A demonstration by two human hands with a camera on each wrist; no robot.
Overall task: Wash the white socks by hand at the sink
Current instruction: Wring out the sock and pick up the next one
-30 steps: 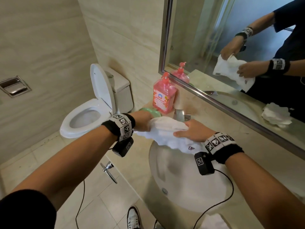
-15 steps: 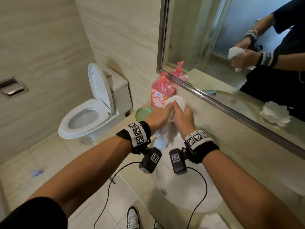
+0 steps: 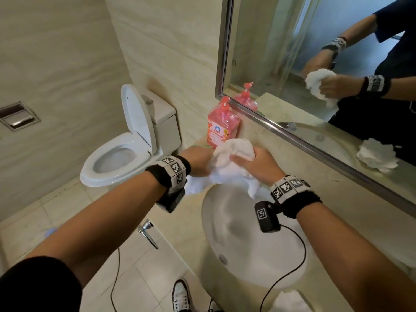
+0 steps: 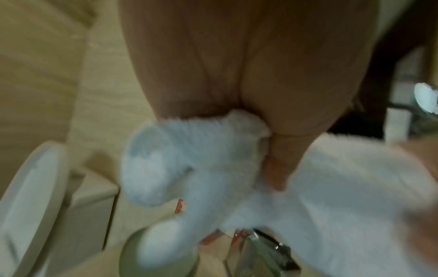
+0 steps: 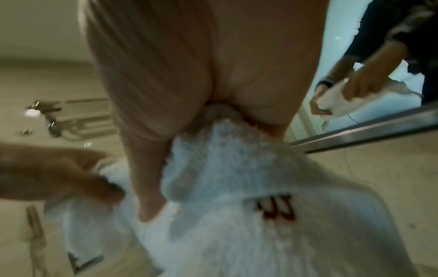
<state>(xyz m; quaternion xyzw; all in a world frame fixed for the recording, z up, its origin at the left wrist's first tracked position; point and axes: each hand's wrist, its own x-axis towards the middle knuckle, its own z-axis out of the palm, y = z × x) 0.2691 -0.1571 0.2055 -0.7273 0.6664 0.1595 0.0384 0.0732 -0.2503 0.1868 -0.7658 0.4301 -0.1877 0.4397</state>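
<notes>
**Scrubbing the sock above the basin**

The left hand (image 3: 198, 159) and right hand (image 3: 258, 165) both clench a bunched white sock (image 3: 231, 161) above the sink (image 3: 247, 244). This looks like the rubbing step; rinsing likely follows, needing the tap.

Sock bunched and pulled apart over the basin

Half a second ago both hands pressed together on a tight upright wad; now the left hand (image 3: 198, 159) and right hand (image 3: 258, 165) sit slightly apart, each gripping the white sock (image 3: 231, 158), which spreads wider between them with loose ends hanging toward the sink (image 3: 247, 244). A second ago the sock lay stretched flat between the hands. The pair now sits lower and nearer the basin's far rim, and the green dish behind the left hand is almost wholly hidden.
</notes>
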